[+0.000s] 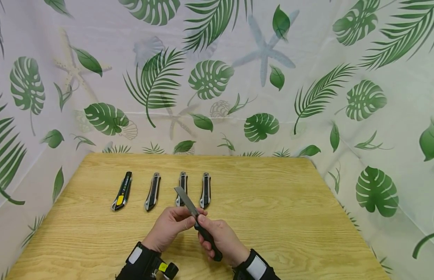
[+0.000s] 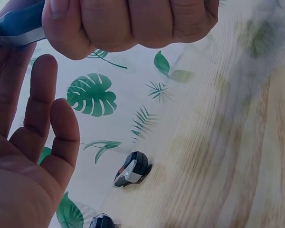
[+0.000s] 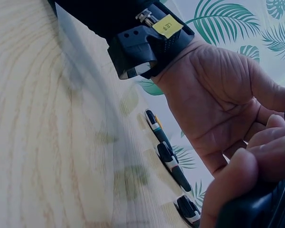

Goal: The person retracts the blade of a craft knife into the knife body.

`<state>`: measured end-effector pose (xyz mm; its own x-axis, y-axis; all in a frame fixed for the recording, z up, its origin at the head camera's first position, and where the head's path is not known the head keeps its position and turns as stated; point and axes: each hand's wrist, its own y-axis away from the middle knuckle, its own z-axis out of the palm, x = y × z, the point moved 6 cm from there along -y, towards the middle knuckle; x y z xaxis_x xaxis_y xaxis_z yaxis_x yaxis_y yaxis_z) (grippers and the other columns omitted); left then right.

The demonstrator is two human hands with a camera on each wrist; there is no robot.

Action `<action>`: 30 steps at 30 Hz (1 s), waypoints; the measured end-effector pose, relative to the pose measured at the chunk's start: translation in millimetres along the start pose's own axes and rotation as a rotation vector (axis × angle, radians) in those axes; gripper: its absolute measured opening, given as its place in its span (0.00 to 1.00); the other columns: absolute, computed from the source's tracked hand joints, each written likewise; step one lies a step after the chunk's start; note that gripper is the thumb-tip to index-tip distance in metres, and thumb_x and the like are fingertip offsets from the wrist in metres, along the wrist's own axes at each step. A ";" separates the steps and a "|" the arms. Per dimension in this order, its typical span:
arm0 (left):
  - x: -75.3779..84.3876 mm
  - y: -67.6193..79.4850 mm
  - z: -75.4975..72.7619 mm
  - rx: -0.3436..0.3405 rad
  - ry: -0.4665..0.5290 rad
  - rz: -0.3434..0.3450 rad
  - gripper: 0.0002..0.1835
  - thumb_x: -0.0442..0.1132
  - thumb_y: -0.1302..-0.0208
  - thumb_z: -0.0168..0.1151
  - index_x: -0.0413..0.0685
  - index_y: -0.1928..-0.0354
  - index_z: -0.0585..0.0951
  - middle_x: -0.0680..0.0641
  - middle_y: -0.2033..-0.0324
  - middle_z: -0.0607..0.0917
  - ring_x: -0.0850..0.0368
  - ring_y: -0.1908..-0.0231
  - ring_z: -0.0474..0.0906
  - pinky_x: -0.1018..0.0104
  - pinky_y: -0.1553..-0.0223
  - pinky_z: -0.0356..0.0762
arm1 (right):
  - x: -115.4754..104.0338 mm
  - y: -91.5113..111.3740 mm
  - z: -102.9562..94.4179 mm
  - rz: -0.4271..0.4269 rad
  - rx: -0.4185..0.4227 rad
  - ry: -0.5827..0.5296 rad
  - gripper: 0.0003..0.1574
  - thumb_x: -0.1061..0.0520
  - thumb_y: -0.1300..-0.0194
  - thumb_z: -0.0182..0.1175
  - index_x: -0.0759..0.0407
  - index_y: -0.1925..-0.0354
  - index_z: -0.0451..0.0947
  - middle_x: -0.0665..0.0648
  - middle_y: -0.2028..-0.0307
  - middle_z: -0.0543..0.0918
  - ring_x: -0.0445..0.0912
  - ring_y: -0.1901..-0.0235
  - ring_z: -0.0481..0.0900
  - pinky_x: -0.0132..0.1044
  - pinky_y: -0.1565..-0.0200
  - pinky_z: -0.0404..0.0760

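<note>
Over the near part of the table, both hands meet at a utility knife (image 1: 187, 202) with a black handle and a long grey blade, slanted at the tip. My right hand (image 1: 223, 239) grips the handle, its thumb lying near where the blade begins. Thumb and fingertips of my left hand (image 1: 169, 229) pinch the knife around the blade's base. The blade points up and to the left. In the right wrist view, the left hand's palm (image 3: 213, 95) shows, and the dark handle (image 3: 256, 209) fills the lower right corner. Fingers hide the join of blade and handle.
Behind the hands stand several utility knives in a row: a black and yellow one (image 1: 122, 190) at left, then grey and black ones (image 1: 152, 191), the third partly behind the raised blade. A leaf-printed cloth (image 1: 217, 85) surrounds the wooden table (image 1: 290, 202).
</note>
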<state>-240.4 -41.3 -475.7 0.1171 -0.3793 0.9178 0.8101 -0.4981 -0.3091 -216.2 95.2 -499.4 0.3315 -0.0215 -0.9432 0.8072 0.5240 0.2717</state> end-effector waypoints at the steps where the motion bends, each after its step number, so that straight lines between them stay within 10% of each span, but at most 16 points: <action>1: 0.1 -0.2 -0.3 0.006 -0.006 -0.006 0.16 0.33 0.27 0.56 0.30 0.43 0.78 0.44 0.49 0.85 0.41 0.40 0.68 0.60 0.41 0.70 | -0.2 0.0 -0.1 -0.001 0.000 0.000 0.36 0.31 0.30 0.52 0.58 0.78 0.75 0.46 0.89 0.70 0.39 0.92 0.67 0.32 0.88 0.71; 30: 2.7 2.2 -5.7 0.049 0.023 -0.010 0.15 0.32 0.24 0.51 0.33 0.43 0.80 0.44 0.47 0.83 0.41 0.37 0.64 0.55 0.37 0.62 | -5.0 0.1 6.5 -0.121 -0.122 -0.044 0.27 0.41 0.23 0.49 0.63 0.65 0.75 0.47 0.83 0.71 0.40 0.88 0.68 0.31 0.86 0.74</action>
<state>-241.6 -47.9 -475.3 0.0955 -0.3926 0.9147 0.8385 -0.4635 -0.2865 -214.7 89.8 -493.4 0.2588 -0.1269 -0.9576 0.7781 0.6148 0.1288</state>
